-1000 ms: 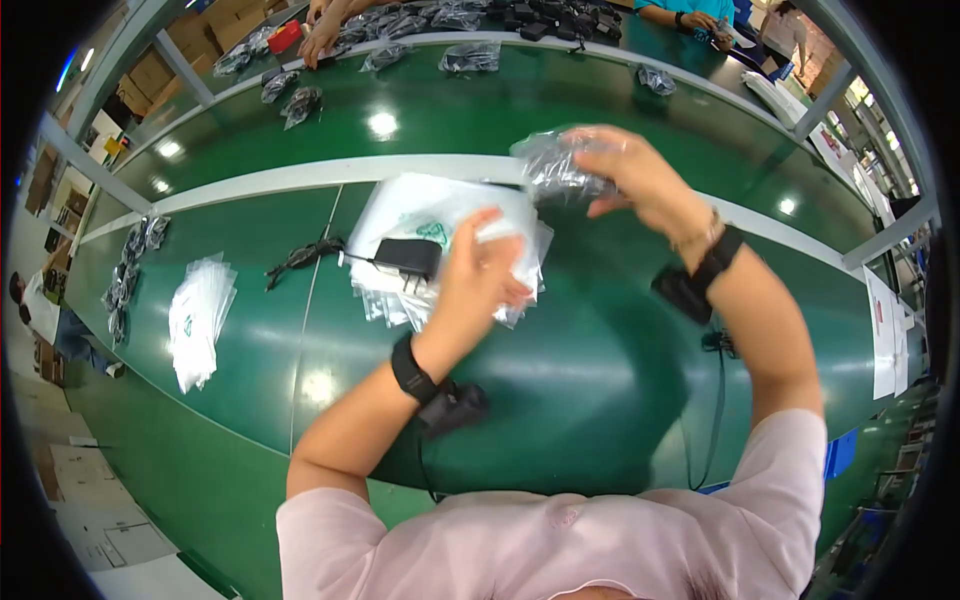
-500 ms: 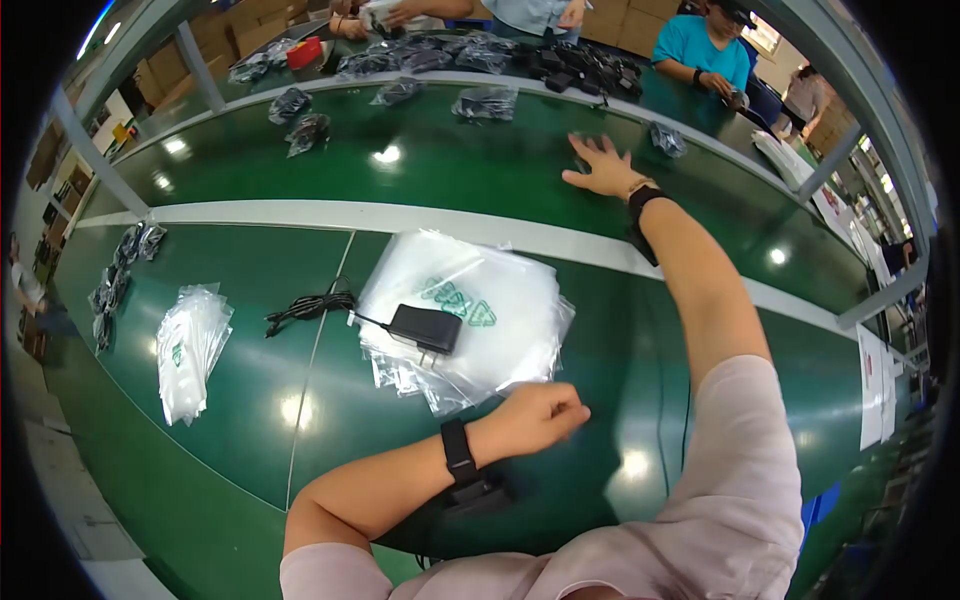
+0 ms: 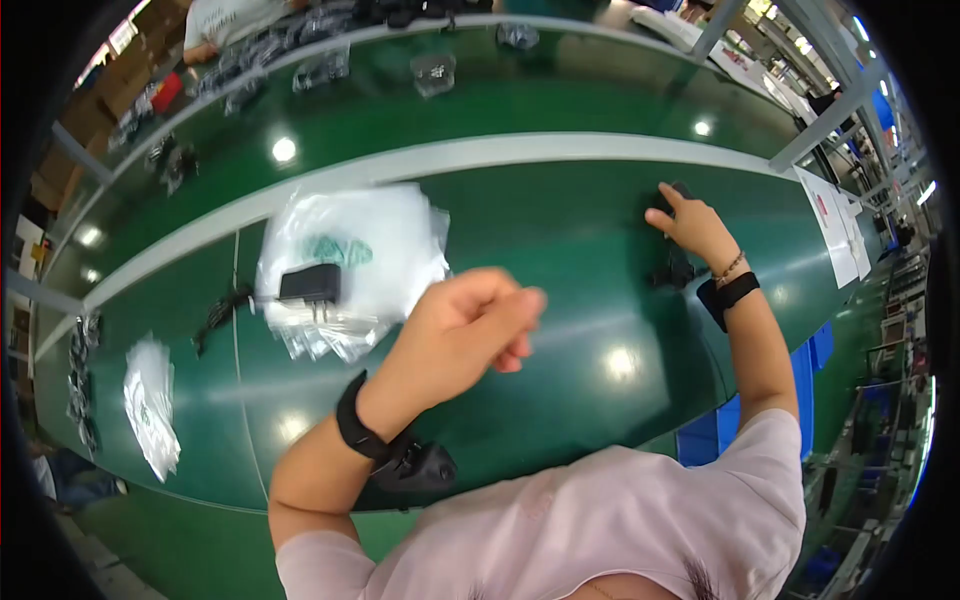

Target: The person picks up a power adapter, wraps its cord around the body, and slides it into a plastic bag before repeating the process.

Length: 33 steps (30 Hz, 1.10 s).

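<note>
My left hand [image 3: 460,330] is held above the table near the front, its fingers curled in and nothing visible in them. Farther right, my right hand [image 3: 700,225] reaches over the table with thumb and forefinger apart. Just behind its fingertips shows a small dark object [image 3: 682,190], partly covered. A black bundle [image 3: 672,270], blurred, is beside and below the same hand. Left of centre, a black power adapter [image 3: 310,284] with prongs rests on a stack of clear plastic bags [image 3: 375,225]; its black cord [image 3: 218,318] trails off to the left.
A narrower pile of clear bags [image 3: 150,410] lies at the left, near several black bundles [image 3: 82,380] along the edge. Beyond a pale rail [image 3: 520,147], a green belt [image 3: 560,95] carries bagged dark items [image 3: 433,75]. White sheets [image 3: 835,225] are at the right; a black device [image 3: 420,467] is in front.
My right hand has come back from the belt to the right part of the table. My left hand has risen, still closed. The view has swung to the right.
</note>
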Each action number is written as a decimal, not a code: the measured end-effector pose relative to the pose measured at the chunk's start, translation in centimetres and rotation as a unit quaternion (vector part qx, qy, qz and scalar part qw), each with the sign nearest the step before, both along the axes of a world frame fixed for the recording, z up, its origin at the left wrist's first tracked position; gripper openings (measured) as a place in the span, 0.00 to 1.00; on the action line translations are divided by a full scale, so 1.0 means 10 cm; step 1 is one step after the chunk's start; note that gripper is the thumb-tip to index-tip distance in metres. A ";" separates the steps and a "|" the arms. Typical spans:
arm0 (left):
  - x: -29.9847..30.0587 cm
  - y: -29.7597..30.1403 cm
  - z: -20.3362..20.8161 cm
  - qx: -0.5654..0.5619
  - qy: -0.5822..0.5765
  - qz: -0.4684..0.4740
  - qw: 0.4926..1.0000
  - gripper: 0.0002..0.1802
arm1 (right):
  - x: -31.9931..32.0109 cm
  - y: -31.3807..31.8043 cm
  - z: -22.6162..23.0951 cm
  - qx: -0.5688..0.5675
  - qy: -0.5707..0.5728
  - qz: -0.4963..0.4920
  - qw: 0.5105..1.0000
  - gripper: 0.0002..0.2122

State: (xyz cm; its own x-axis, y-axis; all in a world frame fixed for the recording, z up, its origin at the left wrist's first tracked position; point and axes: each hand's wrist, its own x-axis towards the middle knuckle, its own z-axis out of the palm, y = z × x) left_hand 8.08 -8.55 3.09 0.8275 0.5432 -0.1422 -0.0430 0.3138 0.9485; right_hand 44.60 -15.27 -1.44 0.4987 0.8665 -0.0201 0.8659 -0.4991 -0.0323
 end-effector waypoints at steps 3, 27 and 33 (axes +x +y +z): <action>0.07 -0.29 0.88 0.243 -0.046 -0.028 0.968 0.12 | -0.10 -0.09 -0.08 0.079 0.004 0.026 0.997 0.24; 0.08 0.11 0.53 -0.014 -0.335 0.161 0.928 0.34 | -2.01 0.29 1.05 0.244 0.345 0.493 0.760 0.32; -0.03 0.17 0.67 -0.016 -0.474 0.222 0.852 0.32 | -2.17 0.70 0.51 0.288 0.720 0.376 0.507 0.22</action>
State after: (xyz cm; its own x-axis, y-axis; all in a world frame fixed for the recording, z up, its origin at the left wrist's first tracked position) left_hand 7.79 -6.86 9.82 0.2934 0.8404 0.4557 -0.9060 0.0923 0.4131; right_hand 22.91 -8.23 3.69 -0.1490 0.8695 0.4709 -0.3252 0.4066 -0.8538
